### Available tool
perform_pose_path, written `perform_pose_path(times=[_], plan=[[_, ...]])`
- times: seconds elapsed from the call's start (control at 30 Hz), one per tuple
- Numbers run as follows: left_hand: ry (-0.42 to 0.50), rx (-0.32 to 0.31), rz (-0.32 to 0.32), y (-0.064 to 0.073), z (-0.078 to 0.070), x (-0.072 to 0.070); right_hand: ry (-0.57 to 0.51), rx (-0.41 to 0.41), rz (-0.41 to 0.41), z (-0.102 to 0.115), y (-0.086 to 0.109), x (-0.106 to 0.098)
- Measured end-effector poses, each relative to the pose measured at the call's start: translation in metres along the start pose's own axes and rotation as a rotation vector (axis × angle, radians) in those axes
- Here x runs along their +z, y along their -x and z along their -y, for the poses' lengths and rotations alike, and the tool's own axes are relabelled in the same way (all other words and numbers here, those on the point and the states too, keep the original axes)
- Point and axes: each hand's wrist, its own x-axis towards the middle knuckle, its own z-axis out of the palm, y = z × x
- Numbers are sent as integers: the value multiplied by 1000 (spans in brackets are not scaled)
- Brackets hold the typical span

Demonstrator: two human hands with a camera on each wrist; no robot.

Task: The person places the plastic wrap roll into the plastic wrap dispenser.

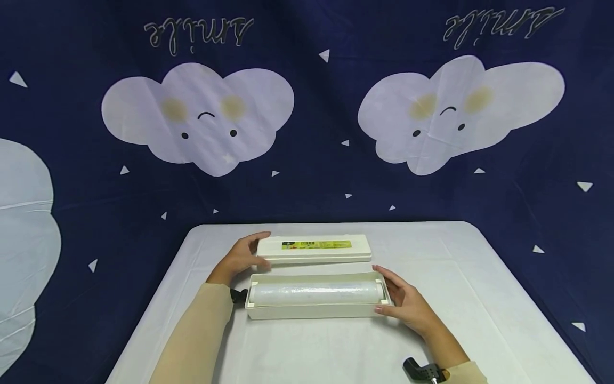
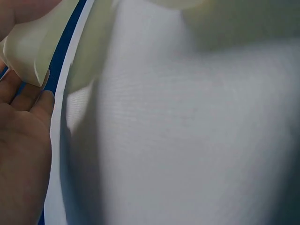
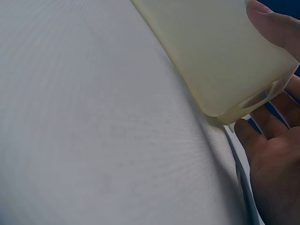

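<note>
A long cream box point(image 1: 312, 312) lies crosswise on the table with its top off, and a roll of cling film point(image 1: 316, 293) sits inside. My right hand point(image 1: 409, 305) holds the box's right end, thumb on the near wall and fingers at the far corner. The right wrist view shows the same box point(image 3: 206, 56) between thumb and fingers. Behind it lies the cream lid point(image 1: 312, 258), with a yellow-green label on top. Its left end is gripped by my left hand point(image 1: 238, 260), thumb on the near side and fingers round the far corner. The left wrist view catches the lid's end point(image 2: 28, 51) beside the palm.
A white cloth covers the table point(image 1: 331, 349). Behind it hangs a dark blue curtain point(image 1: 316, 192) printed with clouds and small triangles. Black wrist mounts are strapped at both sleeves; the left one point(image 1: 239, 296) is right by the box's left end.
</note>
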Motion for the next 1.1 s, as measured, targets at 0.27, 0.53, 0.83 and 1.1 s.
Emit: perform_pose_path(times=[0.27, 0.53, 0.83, 1.1], plan=[[44, 67, -31, 3, -7, 2, 9, 3, -11, 1, 1, 1], [119, 67, -87, 4, -12, 5, 3, 7, -10, 3, 1, 1], [104, 119, -183, 10, -11, 2, 6, 8, -13, 4, 1, 2], [158, 181, -243, 23, -13, -2, 3, -10, -5, 1, 0, 0]])
